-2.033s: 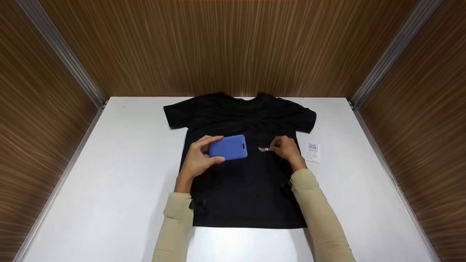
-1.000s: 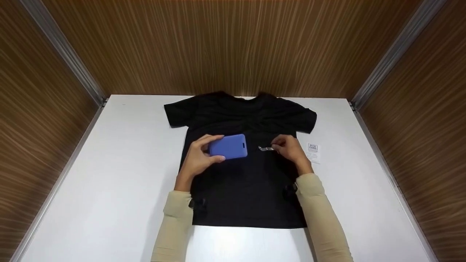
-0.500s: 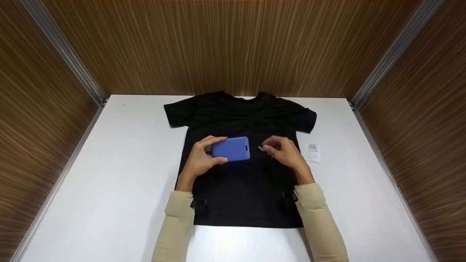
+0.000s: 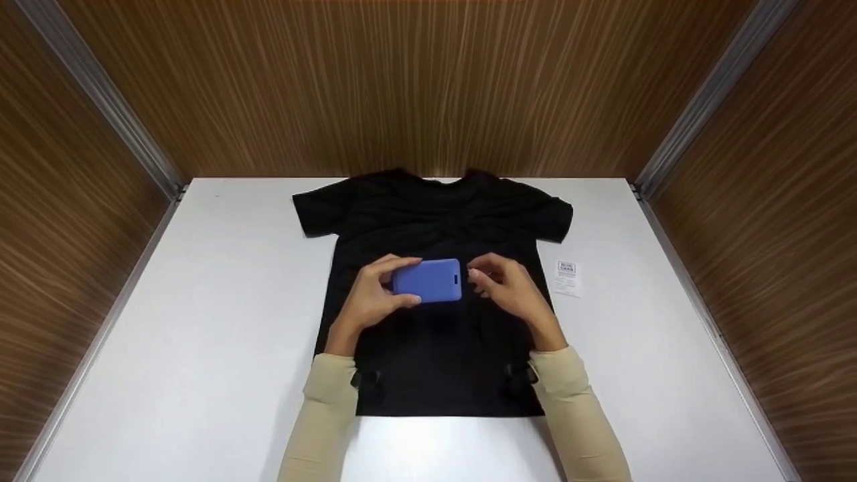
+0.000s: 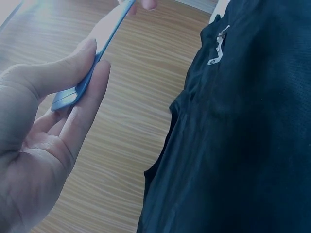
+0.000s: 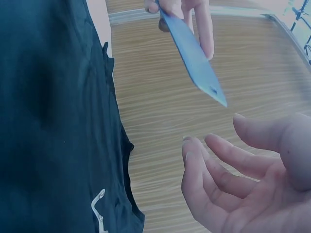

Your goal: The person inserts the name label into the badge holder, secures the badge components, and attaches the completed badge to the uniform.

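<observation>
Though between the hands [image 4: 370,294] [image 4: 507,288], blue case [image 4: 433,280] only in the left.

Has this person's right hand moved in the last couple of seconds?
Yes: the right hand has moved left, away from the white printed tag, toward the blue holder.

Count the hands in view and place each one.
2. The left hand holds the blue case above the black T-shirt; the right hand is just off the case's slotted end, holding nothing that shows. No other hand shows.
</observation>
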Tool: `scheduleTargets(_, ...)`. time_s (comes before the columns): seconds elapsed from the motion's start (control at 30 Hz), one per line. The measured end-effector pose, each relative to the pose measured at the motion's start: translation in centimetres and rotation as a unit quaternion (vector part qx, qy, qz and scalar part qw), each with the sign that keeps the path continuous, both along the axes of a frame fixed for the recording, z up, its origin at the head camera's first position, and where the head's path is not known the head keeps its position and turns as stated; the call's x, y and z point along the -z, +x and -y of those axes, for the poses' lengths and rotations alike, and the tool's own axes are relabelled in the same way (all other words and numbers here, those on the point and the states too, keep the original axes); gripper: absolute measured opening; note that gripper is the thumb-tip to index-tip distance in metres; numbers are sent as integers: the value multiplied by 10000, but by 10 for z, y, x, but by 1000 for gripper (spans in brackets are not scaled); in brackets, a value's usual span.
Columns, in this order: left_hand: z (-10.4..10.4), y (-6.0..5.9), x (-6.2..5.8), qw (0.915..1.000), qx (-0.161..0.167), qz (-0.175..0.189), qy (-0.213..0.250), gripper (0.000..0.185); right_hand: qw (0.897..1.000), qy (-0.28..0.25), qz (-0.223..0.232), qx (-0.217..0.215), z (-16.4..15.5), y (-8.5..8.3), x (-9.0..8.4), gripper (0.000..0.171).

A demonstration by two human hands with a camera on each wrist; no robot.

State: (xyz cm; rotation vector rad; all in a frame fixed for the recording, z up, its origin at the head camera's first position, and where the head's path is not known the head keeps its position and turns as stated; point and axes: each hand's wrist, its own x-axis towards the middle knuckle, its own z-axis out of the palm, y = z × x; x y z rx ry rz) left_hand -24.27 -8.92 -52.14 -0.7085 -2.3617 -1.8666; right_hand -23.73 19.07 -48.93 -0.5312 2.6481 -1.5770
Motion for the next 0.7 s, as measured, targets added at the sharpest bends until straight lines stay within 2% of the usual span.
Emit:
scheduleTargets(0.2, -2, 1, 2, 9999, 102, -91, -89, 60, 9997, -182, 189, 25, 6, 6, 1, 26)
scheduleTargets(0.23, -2, 1, 2, 9998, 126, -118, -107, 60, 9996, -177, 211, 16, 8, 7, -3, 26)
scheduleTargets(0.7, -5, 1, 2, 9994, 241, -167, -197, 59, 9994, -254, 143, -186, 6, 6, 0, 24)
